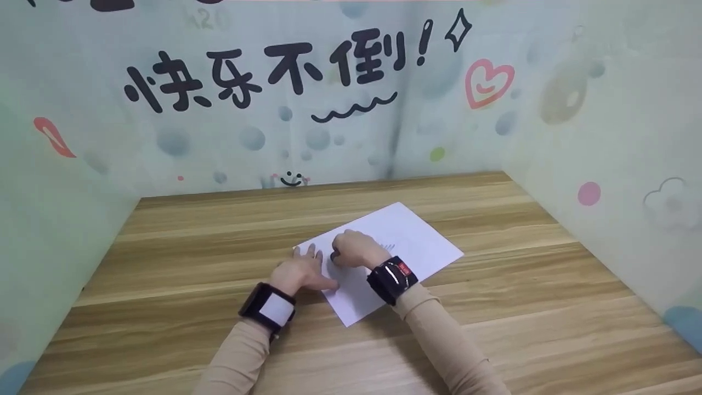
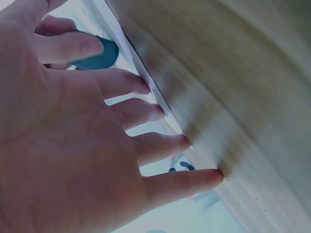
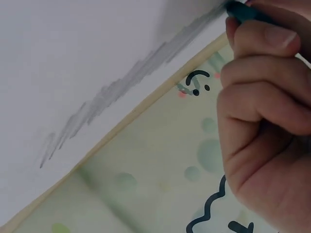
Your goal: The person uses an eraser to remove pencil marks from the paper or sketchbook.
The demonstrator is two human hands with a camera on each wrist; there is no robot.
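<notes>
A white sheet of paper [image 1: 422,238] lies askew on the wooden table. My right hand [image 1: 355,249] is over its left half, fingers curled around a small dark teal object [image 3: 252,13] with a rounded end; its exact kind is unclear. The object's tip meets the upper end of a band of grey slanted strokes [image 3: 104,99] along the sheet's far side. In the left wrist view the teal object [image 2: 104,54] shows past my left thumb. My left hand [image 1: 296,271] is spread at the sheet's left corner, fingertips down and thumb on the paper.
The wood-grain table [image 1: 208,263] extends around the sheet on all sides. Behind it stands a printed cloth backdrop [image 1: 351,148], with similar panels at left and right. Both wrists wear black straps with devices [image 1: 392,278].
</notes>
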